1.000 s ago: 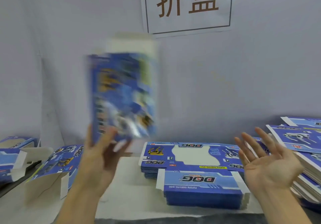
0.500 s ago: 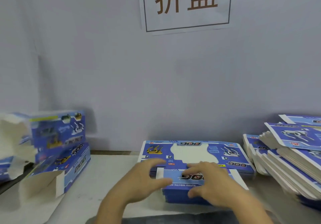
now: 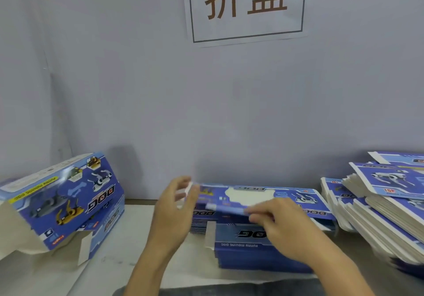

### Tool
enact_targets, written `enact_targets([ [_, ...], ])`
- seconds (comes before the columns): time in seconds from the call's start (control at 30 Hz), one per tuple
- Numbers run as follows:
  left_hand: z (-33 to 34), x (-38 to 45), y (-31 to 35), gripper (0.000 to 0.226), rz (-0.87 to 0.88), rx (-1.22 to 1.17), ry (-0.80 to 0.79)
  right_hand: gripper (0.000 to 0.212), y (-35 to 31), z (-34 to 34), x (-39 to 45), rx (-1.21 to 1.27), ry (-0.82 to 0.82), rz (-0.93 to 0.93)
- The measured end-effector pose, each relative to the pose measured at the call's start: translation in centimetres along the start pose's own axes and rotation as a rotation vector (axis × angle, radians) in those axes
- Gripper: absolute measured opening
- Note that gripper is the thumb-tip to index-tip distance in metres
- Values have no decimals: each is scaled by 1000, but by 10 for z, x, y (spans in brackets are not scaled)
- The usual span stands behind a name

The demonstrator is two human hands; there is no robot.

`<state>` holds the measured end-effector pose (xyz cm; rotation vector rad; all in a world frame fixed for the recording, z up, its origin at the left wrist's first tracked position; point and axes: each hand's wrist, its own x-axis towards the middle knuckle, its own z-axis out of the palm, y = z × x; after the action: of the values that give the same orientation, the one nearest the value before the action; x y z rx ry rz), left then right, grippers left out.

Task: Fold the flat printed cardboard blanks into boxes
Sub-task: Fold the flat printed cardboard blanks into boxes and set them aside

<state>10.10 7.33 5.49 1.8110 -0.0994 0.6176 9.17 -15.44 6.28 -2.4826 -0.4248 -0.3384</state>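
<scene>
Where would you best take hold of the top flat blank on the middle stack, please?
Probably at its two short ends, one of the hands from each side: the top blank lies flat and wide on the stack, its left end already lifted at the left hand, with the right hand on its front edge.

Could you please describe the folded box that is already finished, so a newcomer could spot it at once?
Start at the white paper sign on the wall, then look down to the table's far left. There the folded box leans tilted on another box. Unlike the flat blanks stacked in the centre and right, it is opened into a full three-dimensional shape.
</scene>
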Motion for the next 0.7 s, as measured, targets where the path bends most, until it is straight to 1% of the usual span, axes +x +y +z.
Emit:
enact_targets([
  [0.07, -2, 3, 3, 35, -28, -185, 117, 23, -2, -5, 2, 29, 248, -112],
  [0.13, -4, 4, 5, 43, -55, -274, 153, 26, -10, -15, 3, 31, 514, -220],
  [0.2, -2, 3, 7, 52, -64, -292, 121, 30, -23, -32, 0, 47, 734, -310],
  [0.23, -2, 2, 9, 55, -66, -296, 97, 26, -31, -41, -2, 70, 817, -359],
  [0.3, 0, -2, 16, 63, -41, -303, 45, 21, -43, -55, -8, 154, 918, -432],
  [0.37, 0, -5, 26, 67, 33, -293, -17, 24, -49, -66, -11, 294, 920, -431],
  [0.43, 0, -8, 39, 56, 123, -354, -75, 29, -50, -70, -11, 402, 874, -394],
  [0.5, -1, -11, 49, 43, 158, -411, -54, 34, -49, -67, -10, 509, 790, -321],
  [0.53, -1, -12, 54, 40, 166, -423, -48, 34, -49, -65, -9, 576, 737, -275],
  [0.63, -1, -14, 60, 43, 175, -382, -82, 23, -48, -57, -8, 825, 551, -150],
  [0.7, 0, -15, 62, 46, 159, -348, -83, 18, -45, -51, -6, 855, 486, -129],
])
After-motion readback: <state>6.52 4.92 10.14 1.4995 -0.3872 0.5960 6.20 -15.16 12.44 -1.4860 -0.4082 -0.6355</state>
